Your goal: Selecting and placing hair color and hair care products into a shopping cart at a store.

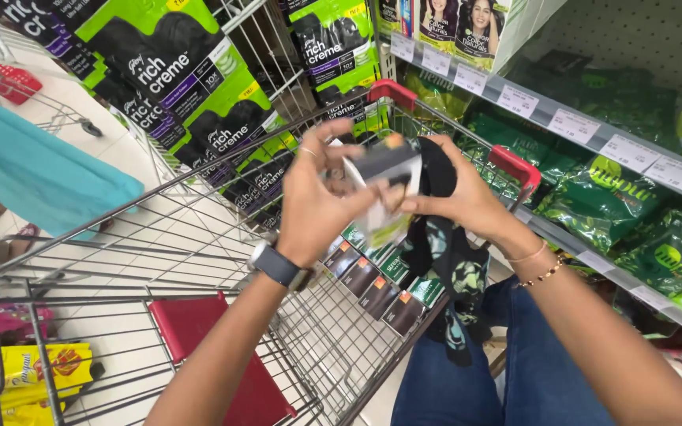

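Both my hands hold a small dark and white product box (382, 170) above a wire shopping cart (159, 237). My left hand (315, 201), with a ring and a wristwatch, grips the box's left side. My right hand (459, 197), with thin bracelets on the wrist, pinches the box's right edge. The box is blurred. Below the hands, several similar dark boxes (372, 280) lie in a row against the cart's wire side. A dark patterned cloth (451, 268) hangs down under my right hand.
Shelves on the right carry green packets (601, 197) and price tags. Green and black packs (175, 71) hang on a rack at top left. The cart has a red child-seat flap (199, 339) and red handle ends. Yellow packets (33, 371) lie at lower left. A person in teal (33, 173) stands left.
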